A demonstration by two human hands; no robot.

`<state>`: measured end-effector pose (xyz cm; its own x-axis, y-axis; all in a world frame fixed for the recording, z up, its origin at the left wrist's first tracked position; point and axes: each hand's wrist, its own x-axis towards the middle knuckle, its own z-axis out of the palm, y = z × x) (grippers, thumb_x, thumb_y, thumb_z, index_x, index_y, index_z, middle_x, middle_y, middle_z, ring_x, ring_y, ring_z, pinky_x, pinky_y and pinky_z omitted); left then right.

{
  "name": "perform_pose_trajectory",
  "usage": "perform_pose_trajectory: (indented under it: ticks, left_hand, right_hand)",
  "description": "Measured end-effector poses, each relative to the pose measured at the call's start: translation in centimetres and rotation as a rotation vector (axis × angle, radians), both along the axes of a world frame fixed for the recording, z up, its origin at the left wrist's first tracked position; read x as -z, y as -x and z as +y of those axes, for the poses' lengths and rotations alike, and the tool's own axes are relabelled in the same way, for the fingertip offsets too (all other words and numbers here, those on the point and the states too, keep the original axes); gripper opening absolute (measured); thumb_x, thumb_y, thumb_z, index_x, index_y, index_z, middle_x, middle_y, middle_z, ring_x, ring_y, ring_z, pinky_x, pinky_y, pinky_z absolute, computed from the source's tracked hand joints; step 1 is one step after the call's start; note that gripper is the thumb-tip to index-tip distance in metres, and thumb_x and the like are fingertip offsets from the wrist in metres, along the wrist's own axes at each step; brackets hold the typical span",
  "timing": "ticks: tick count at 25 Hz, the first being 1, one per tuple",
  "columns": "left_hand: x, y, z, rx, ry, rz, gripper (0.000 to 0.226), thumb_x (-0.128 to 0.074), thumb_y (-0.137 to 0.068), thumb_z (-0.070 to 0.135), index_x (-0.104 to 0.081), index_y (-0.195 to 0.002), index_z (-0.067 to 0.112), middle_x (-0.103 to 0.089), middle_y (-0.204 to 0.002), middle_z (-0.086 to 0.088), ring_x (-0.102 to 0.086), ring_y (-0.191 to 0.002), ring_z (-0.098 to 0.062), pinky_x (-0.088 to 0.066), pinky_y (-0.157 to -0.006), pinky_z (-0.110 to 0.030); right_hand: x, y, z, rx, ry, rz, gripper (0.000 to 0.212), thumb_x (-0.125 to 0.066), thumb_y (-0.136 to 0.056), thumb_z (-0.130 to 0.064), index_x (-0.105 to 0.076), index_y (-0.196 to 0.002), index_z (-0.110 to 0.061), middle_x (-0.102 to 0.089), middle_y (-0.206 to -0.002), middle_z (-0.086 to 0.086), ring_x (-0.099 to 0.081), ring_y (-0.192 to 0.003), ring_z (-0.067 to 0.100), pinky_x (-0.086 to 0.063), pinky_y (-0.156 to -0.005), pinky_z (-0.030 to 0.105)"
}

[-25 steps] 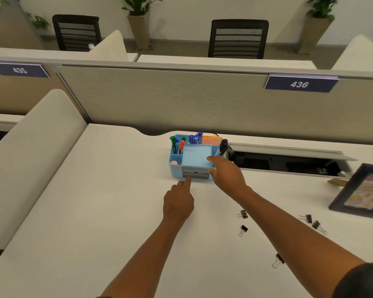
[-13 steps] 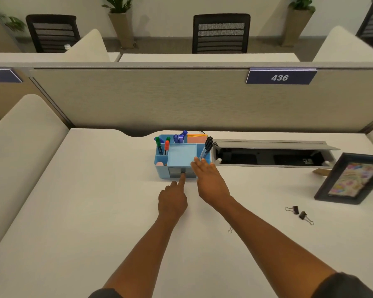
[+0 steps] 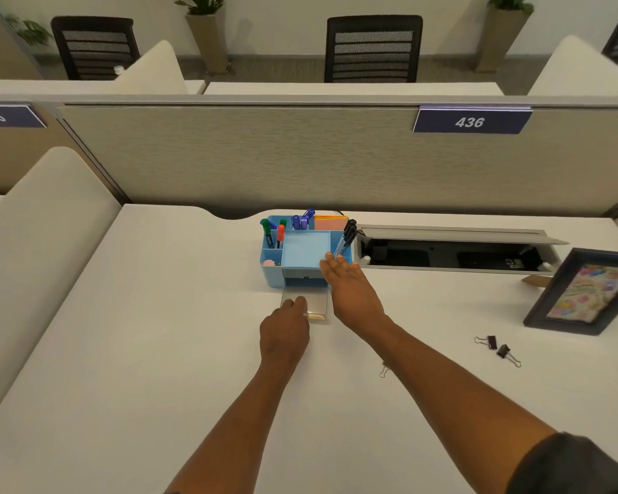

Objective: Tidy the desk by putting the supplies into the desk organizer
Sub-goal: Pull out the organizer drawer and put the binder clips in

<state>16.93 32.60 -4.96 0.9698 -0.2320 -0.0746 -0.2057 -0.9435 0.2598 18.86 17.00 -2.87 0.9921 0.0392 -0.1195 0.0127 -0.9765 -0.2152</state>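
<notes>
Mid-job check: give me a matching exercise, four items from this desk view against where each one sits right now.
Items:
1. grey pull-out drawer
2. black binder clips
3. black-capped pens
4. dark-framed picture

Places:
A. standing in the right compartment of the blue plastic desk organizer
B. propped at the desk's far right edge
C. slid out in front of the organizer, under the left hand
D. loose on the desktop, right of the right forearm

Pairs: 1-C, 2-D, 3-A, 4-B

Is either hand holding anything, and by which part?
The left hand grips the drawer by its front edge; the right hand lies flat against the organizer.
</notes>
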Motion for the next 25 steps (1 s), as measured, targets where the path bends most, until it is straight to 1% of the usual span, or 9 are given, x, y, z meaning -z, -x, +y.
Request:
perform_pose_trajectory:
  ticks: [6, 9, 12, 15, 17, 19, 21, 23, 25]
  left_hand:
    - [0.3, 0.6, 0.3, -0.004, 0.007, -0.015, 0.015, -0.046, -0.098, 0.024, -0.054, -0.111, 0.023, -0.065, -0.097, 0.003, -0.06, -0.07, -0.015, -0.051, -0.062, -0.025]
    - [0.3, 0.9, 0.1, -0.01, 0.004, -0.002, 0.019, -0.046, -0.099, 0.024, -0.054, -0.116, 0.024, -0.065, -0.1, 0.003, -0.062, -0.075, -0.015, -0.048, -0.063, -0.023]
    - [0.3, 1.4, 0.1, -0.022, 0.005, -0.017, 0.021, -0.045, -0.098, 0.022, -0.054, -0.116, 0.025, -0.064, -0.096, 0.003, -0.061, -0.074, -0.017, -0.049, -0.062, -0.027]
    - [0.2, 2.2, -0.2, -0.037, 0.047, -0.05, 0.024, -0.045, -0.098, 0.023, -0.054, -0.12, 0.027, -0.065, -0.099, 0.004, -0.061, -0.075, -0.017, -0.05, -0.063, -0.027]
    - [0.2, 3.3, -1.1, -0.02, 0.124, -0.053, 0.022, -0.048, -0.097, 0.029, -0.056, -0.117, 0.029, -0.066, -0.102, 0.006, -0.064, -0.081, -0.016, -0.054, -0.07, -0.029]
    - [0.3, 5.0, -2.7, 0.007, 0.19, 0.01, 0.018, -0.052, -0.094, 0.038, -0.059, -0.109, 0.031, -0.067, -0.101, 0.009, -0.064, -0.087, -0.015, -0.054, -0.077, -0.031]
    - [0.6, 6.7, -4.5, 0.055, 0.199, 0.077, 0.019, -0.053, -0.092, 0.045, -0.059, -0.104, 0.032, -0.066, -0.1, 0.009, -0.063, -0.089, -0.014, -0.052, -0.078, -0.03]
    - [1.0, 8.0, -6.1, 0.101, 0.208, 0.12, 0.021, -0.056, -0.09, 0.048, -0.058, -0.103, 0.032, -0.065, -0.099, 0.009, -0.062, -0.091, -0.013, -0.049, -0.077, -0.028]
    - [1.3, 9.3, -7.4, 0.134, 0.242, 0.137, 0.024, -0.059, -0.087, 0.047, -0.057, -0.107, 0.033, -0.064, -0.1, 0.01, -0.062, -0.091, -0.01, -0.045, -0.075, -0.026]
  right_hand:
    - [-0.2, 0.0, -0.1, -0.013, 0.009, 0.002, 0.083, -0.054, -0.091, 0.002, -0.006, -0.156, -0.02, 0.003, -0.164, 0.002, 0.002, -0.151, 0.024, 0.002, -0.12, 0.038]
    - [-0.4, -0.1, -0.5, -0.049, 0.005, 0.002, 0.08, -0.053, -0.093, 0.0, -0.008, -0.155, -0.02, 0.0, -0.164, 0.003, -0.001, -0.151, 0.025, -0.001, -0.12, 0.04]
    - [-1.3, 0.2, -1.8, -0.105, -0.057, -0.026, 0.075, -0.05, -0.096, -0.003, -0.009, -0.155, -0.02, -0.004, -0.164, 0.002, -0.006, -0.151, 0.023, -0.005, -0.121, 0.038]
    - [-1.8, 1.8, -3.7, 0.053, -0.256, -0.125, 0.063, -0.047, -0.1, -0.009, -0.018, -0.154, -0.02, -0.016, -0.162, 0.001, -0.016, -0.149, 0.02, -0.013, -0.12, 0.036]
    - [-1.0, 3.7, -5.4, 0.175, -0.32, -0.121, 0.054, -0.047, -0.101, -0.015, -0.029, -0.151, -0.022, -0.028, -0.159, 0.0, -0.027, -0.146, 0.019, -0.022, -0.118, 0.035]
    - [0.5, 6.2, -7.0, 0.223, -0.333, -0.075, 0.046, -0.05, -0.099, -0.015, -0.043, -0.144, -0.024, -0.044, -0.149, 0.001, -0.042, -0.135, 0.019, -0.034, -0.114, 0.033]
    - [1.7, 8.7, -8.1, 0.24, -0.368, -0.063, 0.038, -0.052, -0.096, -0.01, -0.054, -0.133, -0.022, -0.057, -0.132, 0.001, -0.056, -0.117, 0.016, -0.044, -0.1, 0.025]
    - [2.5, 11.0, -8.6, 0.24, -0.391, -0.095, 0.032, -0.052, -0.094, -0.006, -0.06, -0.122, -0.02, -0.062, -0.117, -0.001, -0.059, -0.101, 0.012, -0.047, -0.088, 0.022]
    - [3.3, 13.1, -8.8, 0.213, -0.406, -0.155, 0.027, -0.052, -0.092, -0.005, -0.063, -0.112, -0.02, -0.064, -0.107, -0.003, -0.06, -0.092, 0.012, -0.051, -0.083, 0.028]
